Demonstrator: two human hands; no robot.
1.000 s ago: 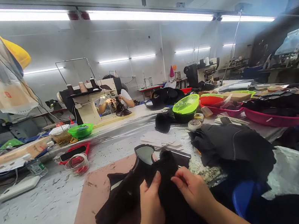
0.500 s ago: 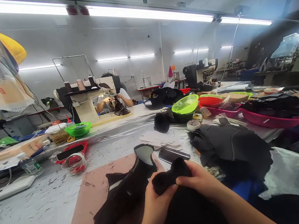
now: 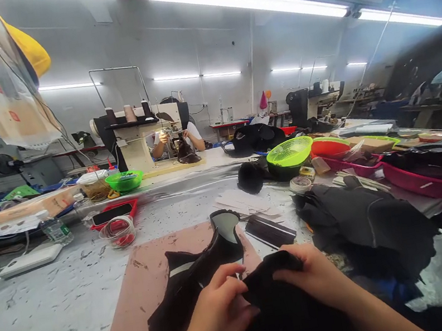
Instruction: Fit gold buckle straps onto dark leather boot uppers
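A soft black fabric piece (image 3: 290, 312) fills the bottom centre, and both hands have hold of it. My left hand (image 3: 224, 312) pinches its left edge with curled fingers. My right hand (image 3: 317, 273) grips the top edge, thumb on the near face and fingers behind. Just left of the hands, a dark leather shoe upper (image 3: 197, 274) with a grey lining lies on the pink board (image 3: 130, 310). Beyond my right hand lies a dark strip (image 3: 270, 231) with a pale edge. The lower part of the fabric blends into the dark at the frame's bottom.
Black fabric pieces (image 3: 365, 215) are heaped to the right. Farther back stand a yellow-green basket (image 3: 290, 153), a magenta basket (image 3: 431, 184) and white paper pieces (image 3: 246, 202). At left are a red tray (image 3: 132, 206) and a bottle (image 3: 57, 231). A co-worker sits behind a sewing machine (image 3: 133, 146).
My hands folded the fabric's top edge over, then my left hand shifted to its left edge. The shoe upper stays on the board. The view has swung slightly left.
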